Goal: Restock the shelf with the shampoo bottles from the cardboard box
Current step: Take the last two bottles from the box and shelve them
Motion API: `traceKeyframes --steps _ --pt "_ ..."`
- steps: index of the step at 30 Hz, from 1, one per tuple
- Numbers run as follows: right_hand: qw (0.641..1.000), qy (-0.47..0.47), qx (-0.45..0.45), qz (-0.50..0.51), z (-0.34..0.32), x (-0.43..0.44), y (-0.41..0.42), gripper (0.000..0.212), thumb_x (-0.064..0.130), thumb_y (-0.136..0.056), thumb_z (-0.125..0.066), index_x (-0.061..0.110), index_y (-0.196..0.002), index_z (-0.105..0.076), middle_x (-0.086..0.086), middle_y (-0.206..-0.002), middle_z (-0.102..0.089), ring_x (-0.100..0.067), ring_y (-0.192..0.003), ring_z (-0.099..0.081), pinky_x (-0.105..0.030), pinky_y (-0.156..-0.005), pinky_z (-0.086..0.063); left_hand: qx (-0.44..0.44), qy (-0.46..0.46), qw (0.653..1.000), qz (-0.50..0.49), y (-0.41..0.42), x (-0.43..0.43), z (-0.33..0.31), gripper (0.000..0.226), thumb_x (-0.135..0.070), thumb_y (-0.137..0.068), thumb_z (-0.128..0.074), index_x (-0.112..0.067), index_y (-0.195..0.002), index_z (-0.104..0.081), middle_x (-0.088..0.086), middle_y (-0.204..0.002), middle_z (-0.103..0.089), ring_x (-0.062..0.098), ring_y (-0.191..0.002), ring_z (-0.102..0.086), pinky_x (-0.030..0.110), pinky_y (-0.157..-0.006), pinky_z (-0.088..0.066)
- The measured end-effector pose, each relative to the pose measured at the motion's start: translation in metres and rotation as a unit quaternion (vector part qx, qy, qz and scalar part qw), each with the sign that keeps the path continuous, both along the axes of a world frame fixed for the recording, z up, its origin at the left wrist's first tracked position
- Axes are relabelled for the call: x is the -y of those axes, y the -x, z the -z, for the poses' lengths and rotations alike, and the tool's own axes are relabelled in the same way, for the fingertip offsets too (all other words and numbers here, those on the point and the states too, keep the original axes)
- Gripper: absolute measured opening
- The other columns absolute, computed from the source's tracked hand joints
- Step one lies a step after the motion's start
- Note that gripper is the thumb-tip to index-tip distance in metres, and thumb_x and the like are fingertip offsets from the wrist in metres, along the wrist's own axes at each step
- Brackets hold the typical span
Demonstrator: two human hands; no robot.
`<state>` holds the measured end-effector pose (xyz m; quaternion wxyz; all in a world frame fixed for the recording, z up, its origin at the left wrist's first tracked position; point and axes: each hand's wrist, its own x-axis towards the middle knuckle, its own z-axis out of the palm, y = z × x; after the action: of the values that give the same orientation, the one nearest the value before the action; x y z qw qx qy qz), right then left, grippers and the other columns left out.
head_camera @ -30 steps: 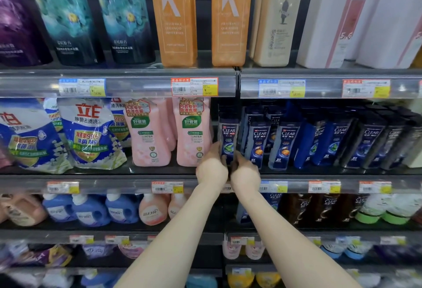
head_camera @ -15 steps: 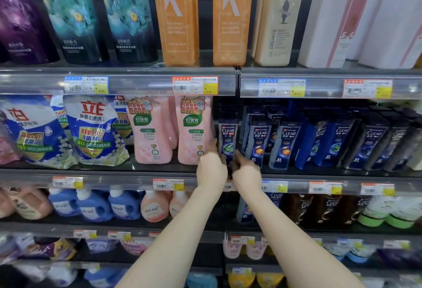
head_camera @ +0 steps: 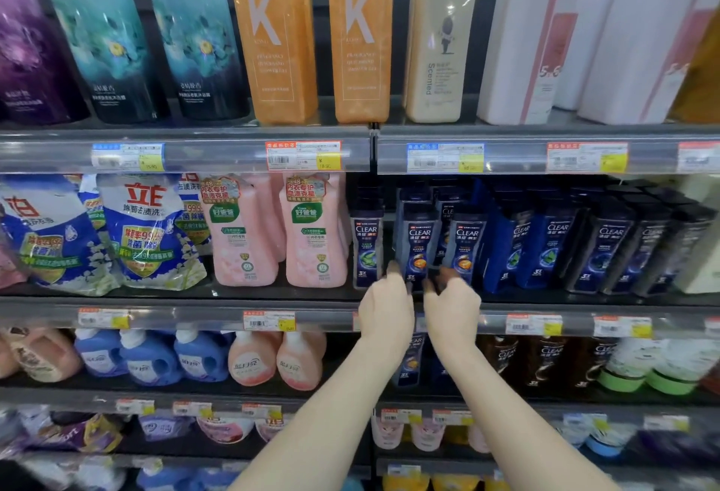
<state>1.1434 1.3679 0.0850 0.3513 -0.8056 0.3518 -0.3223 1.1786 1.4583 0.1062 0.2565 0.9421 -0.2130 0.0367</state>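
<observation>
There are 2 orange K bottles [head_camera: 272, 34], 2 teal bottles [head_camera: 97, 34], 3 blue jugs [head_camera: 148, 358] and 2 hands [head_camera: 385, 307].

Left hand [head_camera: 385, 309] and right hand [head_camera: 452, 309] reach forward side by side, nearly touching, backs up, fingertips blurred.

Bare left forearm [head_camera: 335, 405], bare right forearm [head_camera: 506, 412]

Glossy plastic shampoo bottles [head_camera: 419, 245]; smooth grey metal shelf [head_camera: 187, 305].
</observation>
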Motion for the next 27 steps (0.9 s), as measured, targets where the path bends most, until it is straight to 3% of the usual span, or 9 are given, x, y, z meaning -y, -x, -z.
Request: traceKeyframes --steps 3,6,14,17,24,27 --pt "0.998 0.013 -0.062 -0.027 0.006 -0.001 -0.005 0.024 0.021 -0.095 -0.062 0.012 -0.117 -0.067 -0.012 -0.102 -0.072 -0.029 -0.087 -0.068 -0.030 -0.068 -0.049 -0.041 0.000 0.998 -0.042 0.000 0.009 -0.003 0.025 -0.014 -0.104 -0.055 -0.008 -0.127 -0.061 0.016 -0.123 -0.069 0.035 -0.116 -0.068 0.043 -0.091 -0.056" --pt "0.995 -0.019 -0.094 -0.022 0.006 -0.001 -0.009 0.021 0.018 -0.096 -0.062 0.010 -0.113 -0.069 -0.012 -0.103 -0.073 -0.028 -0.089 -0.070 -0.029 -0.066 -0.049 -0.049 0.001 0.997 -0.060 0.002 0.015 -0.003 0.022 -0.015 -0.104 -0.056 -0.006 -0.123 -0.063 0.017 -0.123 -0.068 0.035 -0.115 -0.068 0.042 -0.088 -0.056" --pt "0.998 -0.019 -0.065 0.004 0.007 0.007 -0.013 0.025 0.030 -0.097 -0.063 0.016 -0.114 -0.073 -0.004 -0.101 -0.075 -0.022 -0.088 -0.072 -0.031 -0.070 -0.056 -0.025 0.058 0.995 -0.072 -0.011 0.018 0.008 0.029 -0.030 -0.104 -0.059 -0.017 -0.129 -0.065 0.012 -0.115 -0.074 0.032 -0.105 -0.072 0.041 -0.082 -0.057" --pt "1.000 -0.007 -0.011 -0.021 0.009 0.007 -0.011 0.029 0.029 -0.097 -0.064 0.020 -0.124 -0.071 -0.003 -0.108 -0.076 -0.021 -0.095 -0.072 -0.032 -0.076 -0.056 -0.011 0.082 0.995 -0.062 -0.014 0.017 0.010 0.033 -0.033 -0.104 -0.059 -0.022 -0.134 -0.065 0.011 -0.117 -0.076 0.034 -0.108 -0.071 0.040 -0.084 -0.056" --pt "0.998 0.013 0.016 -0.054 0.012 0.012 -0.012 0.036 0.025 -0.099 -0.063 0.020 -0.135 -0.065 -0.003 -0.116 -0.075 -0.019 -0.098 -0.072 -0.033 -0.085 -0.058 0.000 0.077 0.995 -0.062 -0.020 0.020 0.015 0.038 -0.040 -0.104 -0.057 -0.029 -0.140 -0.062 0.008 -0.119 -0.076 0.032 -0.111 -0.071 0.041 -0.087 -0.058" --pt "0.997 -0.013 0.007 -0.075 0.015 0.013 -0.007 0.041 0.027 -0.100 -0.061 0.023 -0.141 -0.060 -0.003 -0.120 -0.073 -0.017 -0.098 -0.070 -0.025 -0.080 -0.053 -0.004 0.065 0.996 -0.068 -0.020 0.021 0.015 0.038 -0.041 -0.105 -0.055 -0.028 -0.140 -0.060 0.009 -0.118 -0.075 0.033 -0.110 -0.071 0.043 -0.086 -0.058"
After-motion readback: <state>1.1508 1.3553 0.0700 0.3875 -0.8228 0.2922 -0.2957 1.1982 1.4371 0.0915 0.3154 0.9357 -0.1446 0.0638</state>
